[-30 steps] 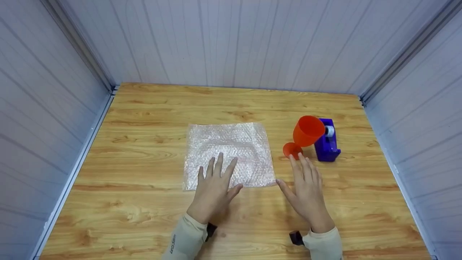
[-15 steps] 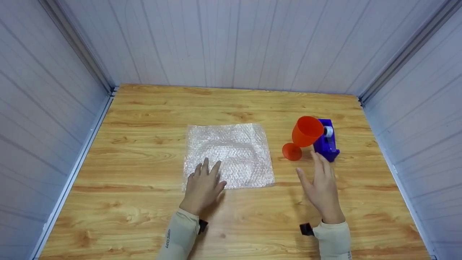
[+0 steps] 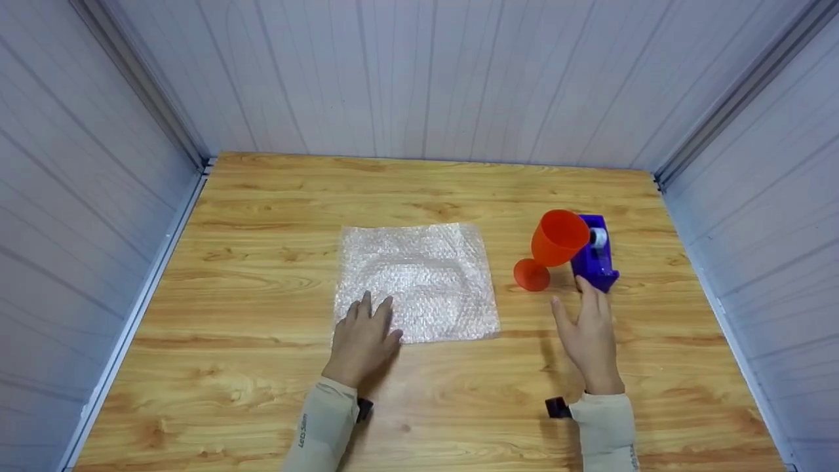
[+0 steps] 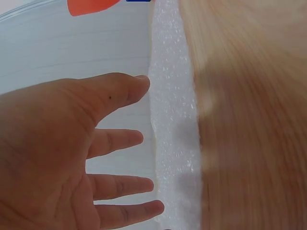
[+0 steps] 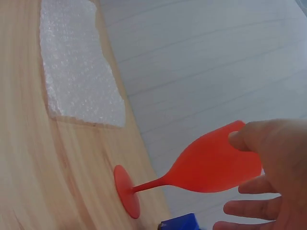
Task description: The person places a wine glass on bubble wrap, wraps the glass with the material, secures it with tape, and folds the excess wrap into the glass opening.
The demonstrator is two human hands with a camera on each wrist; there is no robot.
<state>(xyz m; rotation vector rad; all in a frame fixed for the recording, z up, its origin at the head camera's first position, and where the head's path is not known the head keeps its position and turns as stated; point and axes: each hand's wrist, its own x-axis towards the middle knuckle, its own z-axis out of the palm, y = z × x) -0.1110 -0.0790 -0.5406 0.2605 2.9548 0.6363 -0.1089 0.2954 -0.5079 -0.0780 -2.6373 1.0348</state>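
A sheet of bubble wrap (image 3: 426,275) lies flat in the middle of the table. Over its near left corner my left hand (image 3: 360,341) hovers with spread fingers, holding nothing; the left wrist view shows a gap to the sheet (image 4: 175,120). An orange wine glass (image 3: 557,239) stands upright on its round foot to the right, whole in the right wrist view, its bowl (image 5: 211,160) partly behind my thumb. Beside it is a blue tape dispenser (image 3: 595,259) with a roll of tape. My right hand (image 3: 590,341) is just in front of the dispenser, fingers extended and nothing gripped.
The wood-grain table (image 3: 275,196) carries these things. Pale panel walls (image 3: 419,78) enclose it at the back and on both sides. A small dark block (image 3: 558,407) sits at the right wrist, and another (image 3: 365,410) at the left wrist.
My left hand has drawn back left and toward me, off the middle of the bubble wrap. My right hand has moved right, from in front of the wine glass's foot to the tape dispenser.
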